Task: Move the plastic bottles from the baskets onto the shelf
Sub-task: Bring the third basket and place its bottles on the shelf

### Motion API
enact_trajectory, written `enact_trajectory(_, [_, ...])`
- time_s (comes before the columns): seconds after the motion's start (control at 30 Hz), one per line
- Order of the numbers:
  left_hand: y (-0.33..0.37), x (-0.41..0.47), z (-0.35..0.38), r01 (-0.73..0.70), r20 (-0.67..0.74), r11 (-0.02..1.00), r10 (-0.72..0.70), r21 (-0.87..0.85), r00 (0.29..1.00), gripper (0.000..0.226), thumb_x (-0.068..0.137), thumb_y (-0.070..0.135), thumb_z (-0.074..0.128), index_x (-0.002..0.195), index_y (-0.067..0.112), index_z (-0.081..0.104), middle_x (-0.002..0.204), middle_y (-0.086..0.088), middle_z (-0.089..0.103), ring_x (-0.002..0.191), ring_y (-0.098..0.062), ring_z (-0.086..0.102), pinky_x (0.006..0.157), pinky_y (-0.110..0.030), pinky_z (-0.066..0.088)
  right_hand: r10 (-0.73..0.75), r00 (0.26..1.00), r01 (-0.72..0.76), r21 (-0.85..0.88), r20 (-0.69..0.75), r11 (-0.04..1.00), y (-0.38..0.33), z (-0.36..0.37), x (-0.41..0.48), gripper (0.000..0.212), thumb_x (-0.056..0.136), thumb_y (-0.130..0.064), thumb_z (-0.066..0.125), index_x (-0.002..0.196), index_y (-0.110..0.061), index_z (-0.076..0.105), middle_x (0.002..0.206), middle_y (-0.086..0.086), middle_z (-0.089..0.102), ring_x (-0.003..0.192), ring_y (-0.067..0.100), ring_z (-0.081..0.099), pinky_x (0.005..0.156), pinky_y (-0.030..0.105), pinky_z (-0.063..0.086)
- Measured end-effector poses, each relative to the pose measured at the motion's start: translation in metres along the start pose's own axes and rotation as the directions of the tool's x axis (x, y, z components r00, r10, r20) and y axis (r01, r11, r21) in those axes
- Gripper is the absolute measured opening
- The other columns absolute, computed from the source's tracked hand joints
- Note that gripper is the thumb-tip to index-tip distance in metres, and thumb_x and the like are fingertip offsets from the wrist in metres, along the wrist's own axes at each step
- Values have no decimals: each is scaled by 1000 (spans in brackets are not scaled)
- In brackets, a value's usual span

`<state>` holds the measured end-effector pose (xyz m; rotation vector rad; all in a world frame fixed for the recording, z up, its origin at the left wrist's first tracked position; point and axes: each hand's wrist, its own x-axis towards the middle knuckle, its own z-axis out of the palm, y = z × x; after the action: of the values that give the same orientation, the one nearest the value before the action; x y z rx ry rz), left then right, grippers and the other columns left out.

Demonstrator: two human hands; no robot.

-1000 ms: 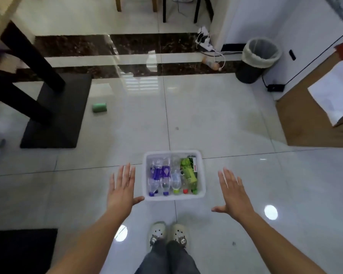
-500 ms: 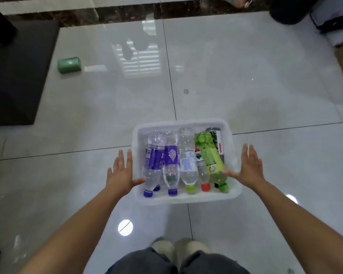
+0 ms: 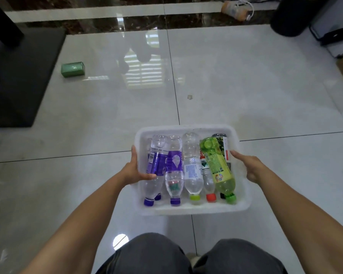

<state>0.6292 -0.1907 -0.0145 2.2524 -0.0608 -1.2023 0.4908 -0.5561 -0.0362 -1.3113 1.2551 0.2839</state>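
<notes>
**Both hands on the basket**

The white basket (image 3: 192, 209) sits on the tiled floor (image 3: 246, 86), plastic bottles (image 3: 190, 167) lying side by side inside (caps toward the person). Left hand (image 3: 136, 171) and right hand (image 3: 249, 169) have fingers clamped on its side rims.

Both hands are on a white plastic basket (image 3: 192, 209) sitting on the glossy tiled floor (image 3: 246, 86). Left hand (image 3: 136, 171) grips the left rim, thumb hooked inside against a purple-label bottle (image 3: 156, 165). Right hand (image 3: 249, 167) is clamped on the right rim, thumb over the edge. The bottles lie side by side, caps toward the person: purple caps, a lime cap, a red one, and a green bottle (image 3: 218, 167) on the right. A small green box (image 3: 73, 69) lies way off to the left, next to a black mat (image 3: 18, 80).
</notes>
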Motion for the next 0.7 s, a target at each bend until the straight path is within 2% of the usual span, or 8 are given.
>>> enact_trajectory(0.07, [4,-3,2,53,14,998,-52,-46,999,141,72,27,83,139,28,-40,151,-12,32,134,-32,39,104,-48,40,18,999,-12,138,-48,990,17,-6,24,135,16,-53,95,132,-1,48,136,16,53,126,31,50,108,52,36])
enact_trajectory(0.13, [7,-9,2,144,22,984,-143,-106,990,141,69,24,86,144,27,-33,150,-13,32,134,-34,38,104,-51,40,44,992,-16,233,-116,972,15,1,7,104,41,-36,95,128,1,50,133,17,55,124,30,51,109,48,37])
enact_trajectory(0.2, [10,-24,-1,271,29,948,-270,-166,962,135,61,25,90,151,21,-11,145,-16,38,130,-37,42,102,-57,41,84,985,-39,282,-150,959,9,4,-21,77,58,-22,88,123,3,53,130,20,56,121,32,53,106,49,40])
enact_trajectory(0.3, [11,-56,-6,346,34,918,-346,-195,937,115,45,31,95,137,13,29,130,-15,51,118,-36,52,96,-59,47,127,971,-66,283,-202,957,0,-5,-58,64,66,-15,84,119,6,55,127,21,58,117,34,56,103,49,44])
enact_trajectory(0.37, [23,-92,-11,360,21,911,-363,-202,932,108,47,29,95,132,13,31,128,-13,52,118,-35,53,96,-58,47,123,972,-55,309,-202,950,-6,-17,-87,71,60,-16,87,119,6,56,126,20,59,114,34,58,101,48,45])
enact_trajectory(0.47, [50,-154,-29,358,-11,911,-368,-203,930,97,57,23,92,130,12,30,127,-13,50,119,-34,51,97,-54,48,95,982,-44,293,-163,955,-30,-33,-160,108,22,-31,96,115,6,57,120,14,63,109,29,60,102,42,44])
enact_trajectory(0.57, [85,-226,-59,348,-35,918,-360,-189,932,93,61,23,90,131,10,30,126,-13,49,118,-33,51,95,-51,48,46,993,-24,192,-109,981,-74,-46,-264,62,60,-14,88,111,7,59,115,9,63,100,20,57,88,28,40])
enact_trajectory(0.7, [137,-344,-109,336,-25,928,-344,-163,939,99,60,26,90,135,9,27,128,-12,46,122,-34,49,95,-50,47,-24,991,36,97,-129,995,-114,-72,-396,51,67,-10,84,109,6,62,103,14,67,89,24,60,71,25,43])
